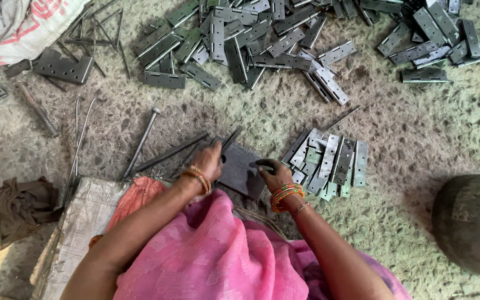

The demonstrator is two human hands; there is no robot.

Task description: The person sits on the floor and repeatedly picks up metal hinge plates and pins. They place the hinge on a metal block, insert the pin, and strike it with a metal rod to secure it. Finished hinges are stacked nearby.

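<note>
Hands are set over a dark steel block (241,169) at lower centre of the frame, lying on the gritty floor (418,139). Left hand (209,161) is closed around a thin dark rod (230,139), tip angled toward upper right above the block. Right hand (273,173) is curled with fingers bent at the block's right edge; whether a small part is pinched there cannot be told.

Judged step: work on a piece at the block. Rod is best kept steady and low, with the right fingers kept off the contact spot.

Room: a fanned stack of grey hinges (329,161) lies just beside the right hand, so sideways reach there is short and tight. Long bolt (140,141) and loose rods (79,144) lie left of the left hand, near. Big hinge heap (240,41) fills upper centre, well apart. Open floor is left between heap and block. Dark rounded object (470,222) sits at lower right, apart.
</note>
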